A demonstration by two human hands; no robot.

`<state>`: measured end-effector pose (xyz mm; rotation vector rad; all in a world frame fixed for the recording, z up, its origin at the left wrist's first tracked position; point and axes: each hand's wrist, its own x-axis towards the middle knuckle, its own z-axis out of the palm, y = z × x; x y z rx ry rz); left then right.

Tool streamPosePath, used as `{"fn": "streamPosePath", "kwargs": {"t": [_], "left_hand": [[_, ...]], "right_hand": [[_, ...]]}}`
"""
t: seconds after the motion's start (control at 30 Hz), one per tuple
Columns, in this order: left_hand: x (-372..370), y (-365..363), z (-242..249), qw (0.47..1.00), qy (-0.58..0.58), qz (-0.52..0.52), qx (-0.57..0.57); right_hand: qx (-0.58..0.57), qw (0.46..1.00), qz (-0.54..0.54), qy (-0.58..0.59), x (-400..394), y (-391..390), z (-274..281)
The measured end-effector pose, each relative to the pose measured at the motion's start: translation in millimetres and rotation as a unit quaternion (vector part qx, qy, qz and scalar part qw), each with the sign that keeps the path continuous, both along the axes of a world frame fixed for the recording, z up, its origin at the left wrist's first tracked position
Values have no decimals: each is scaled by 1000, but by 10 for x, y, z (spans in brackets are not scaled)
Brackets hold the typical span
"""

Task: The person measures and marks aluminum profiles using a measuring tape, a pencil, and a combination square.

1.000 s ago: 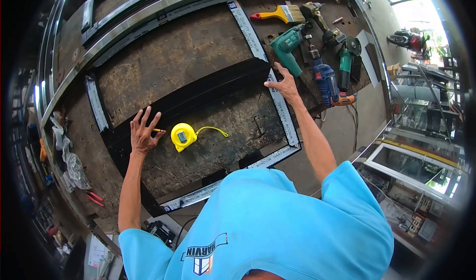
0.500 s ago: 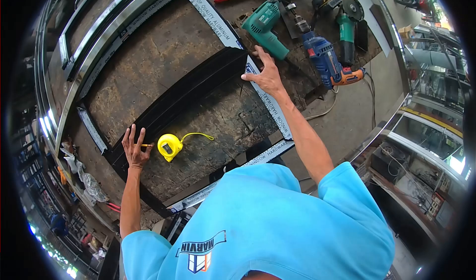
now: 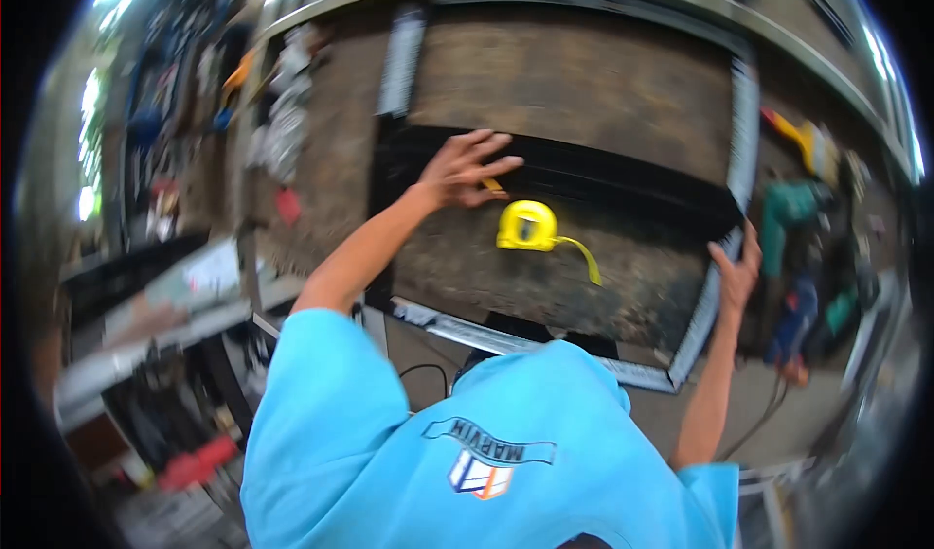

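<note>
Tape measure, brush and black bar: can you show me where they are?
Tape measure (image 3: pixel 527 225): head view, middle of its yellow case.
Brush (image 3: pixel 806 141): head view, on its yellow handle, a bit blurry.
Black bar (image 3: pixel 595 173): head view, about halfway along its length.

Left hand (image 3: pixel 465 170): palm down, fingers spread
Right hand (image 3: pixel 739 269): thumb apart from fingers
Arms (image 3: pixel 362 246): both stretched forward

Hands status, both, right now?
Left hand: holding a thin yellow stick near the thumb, fingers spread over the black bar.
Right hand: at the bar's right end, thumb and fingers apart; grip can't be told.
</note>
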<state>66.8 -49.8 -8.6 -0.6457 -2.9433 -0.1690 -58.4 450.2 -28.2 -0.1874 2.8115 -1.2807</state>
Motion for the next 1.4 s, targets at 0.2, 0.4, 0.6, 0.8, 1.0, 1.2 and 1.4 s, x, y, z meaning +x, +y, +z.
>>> {"fn": "streamPosePath", "kwargs": {"t": [0.2, 0.4, 0.6, 0.8, 1.0, 1.2, 1.4], "left_hand": [[71, -107, -222, 996, 24, 10, 86], [90, -167, -330, 992, 31, 11, 120], [97, -168, -385, 987, 30, 19, 155], [111, -194, -364, 985, 24, 20, 172], [97, -159, -407, 983, 28, 24, 178], [93, -169, -357, 984, -4, 14, 178], [103, -135, -404, 985, 34, 23, 169]], "right_hand": [[4, 998, -6, -69, -29, -34, 5], [361, 932, 35, -9, -75, -593, 355], [270, 917, 294, 13, 251, -2423, 706], [331, 844, 415, -74, 169, -3013, 544], [340, 839, 419, -69, 165, -3047, 587], [329, 832, 447, -17, 130, -2988, 540], [355, 822, 441, -52, 80, -3116, 664]]}}
